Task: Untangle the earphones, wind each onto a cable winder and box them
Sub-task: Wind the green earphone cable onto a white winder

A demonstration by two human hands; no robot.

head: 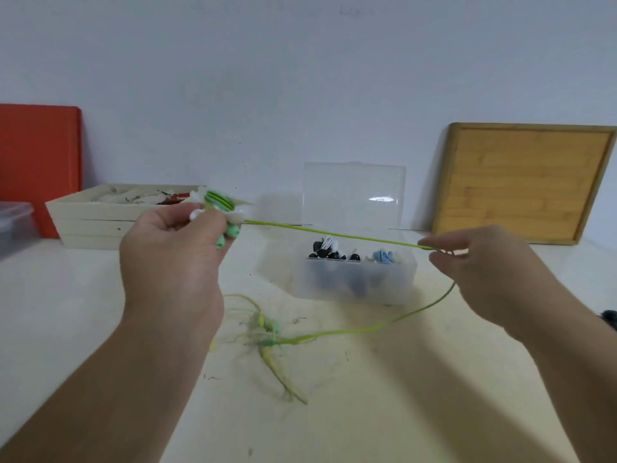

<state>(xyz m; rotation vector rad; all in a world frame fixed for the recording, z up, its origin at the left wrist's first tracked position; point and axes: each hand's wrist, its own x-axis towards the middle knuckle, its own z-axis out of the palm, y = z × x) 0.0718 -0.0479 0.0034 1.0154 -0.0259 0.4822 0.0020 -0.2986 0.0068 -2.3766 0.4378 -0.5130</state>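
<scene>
Left hand [173, 255], right hand [484, 265]: curled fingers [445, 242]

The winder [238, 217] in my left hand [173, 252] is white plastic; the cable [334, 232] running to my right hand [484, 272] looks smooth and rubbery. Beyond them, a frosted plastic box [354, 285] with a glossy lid [354, 192].

Box [357, 282] at centre of table [434, 379], wound earphones [325, 248] inside. Cable tangle [267, 329] on the table in front of it. Stacked trays [100, 225] at back left, panel [36, 168] behind them against the wall [300, 78]. Framed board [524, 182] leans at back right. Left hand [170, 262] holds winder [218, 202] left of box, cable [334, 234] running across above it to right hand [484, 265].
</scene>
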